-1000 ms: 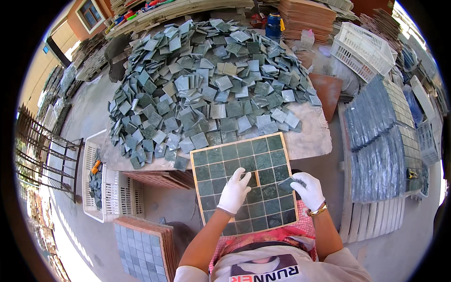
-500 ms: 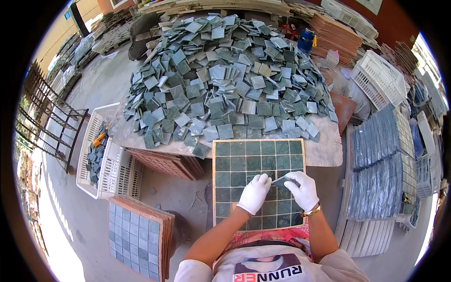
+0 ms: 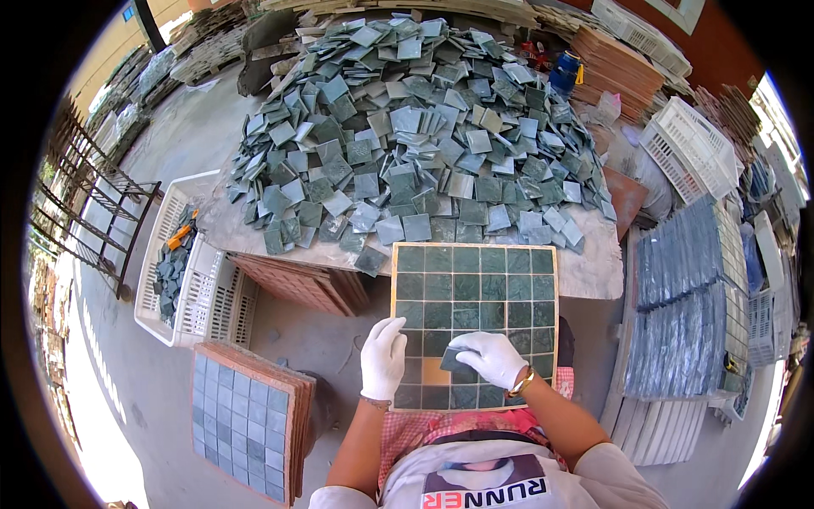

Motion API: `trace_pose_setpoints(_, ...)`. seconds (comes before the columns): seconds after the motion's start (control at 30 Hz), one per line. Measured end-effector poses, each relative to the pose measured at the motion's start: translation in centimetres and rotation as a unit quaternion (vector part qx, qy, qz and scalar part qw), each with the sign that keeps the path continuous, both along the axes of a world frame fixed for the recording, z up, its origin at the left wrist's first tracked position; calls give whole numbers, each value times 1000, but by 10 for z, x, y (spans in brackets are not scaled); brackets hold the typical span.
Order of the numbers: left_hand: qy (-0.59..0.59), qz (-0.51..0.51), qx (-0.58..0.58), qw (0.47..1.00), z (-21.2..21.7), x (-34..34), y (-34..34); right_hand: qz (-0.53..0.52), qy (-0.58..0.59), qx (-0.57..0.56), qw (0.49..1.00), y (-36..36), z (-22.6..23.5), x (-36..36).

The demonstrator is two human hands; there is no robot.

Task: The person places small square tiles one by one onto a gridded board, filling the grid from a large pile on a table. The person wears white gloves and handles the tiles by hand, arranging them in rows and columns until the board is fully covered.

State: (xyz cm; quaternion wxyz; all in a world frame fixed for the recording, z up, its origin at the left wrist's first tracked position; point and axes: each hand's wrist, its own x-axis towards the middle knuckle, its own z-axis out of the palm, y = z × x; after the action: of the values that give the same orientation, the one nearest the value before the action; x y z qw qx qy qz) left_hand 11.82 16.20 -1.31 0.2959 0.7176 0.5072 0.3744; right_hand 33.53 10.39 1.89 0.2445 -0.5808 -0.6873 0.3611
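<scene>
A wooden-edged tray [image 3: 557, 335] filled with rows of square green stone tiles rests against my lap, its far edge by the table. One cell of bare tan backing [image 3: 436, 371] shows in its lower left part. My right hand [image 3: 492, 358], in a white glove, is closed on a loose dark stone tile [image 3: 458, 360], held tilted beside that bare cell. At the tray's left edge my left hand [image 3: 383, 360], also gloved, is closed with its fingers together against the edge. The underside of its grip is hidden.
A large heap of loose stone tiles [image 3: 407, 136] covers the table [image 3: 593, 276]. On the left stand a white crate [image 3: 212, 288] of dark pieces and a stack of tiled panels [image 3: 242, 416]. Wrapped tile stacks [image 3: 678, 297] stand at right.
My right hand has moved left and down with the tile, toward the bare cell. My left hand has moved from the tray's middle to its left edge.
</scene>
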Motion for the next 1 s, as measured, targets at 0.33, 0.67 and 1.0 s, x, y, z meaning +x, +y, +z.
trace_pose_setpoints(0.33, 155, -84, 58, 983, -5, -16, -56, -74, -102, 86, 988, -2, -14, -21)
trace_pose_setpoints(0.67, 296, -303, 129, 897, -15, 12, -42, -102, -223, 96, 965, 14, -8, 53)
trace_pose_setpoints(1.0, 267, -232, 73, 933, -23, 15, -63, -62, -350, -19, 935, 28, 6, 37)
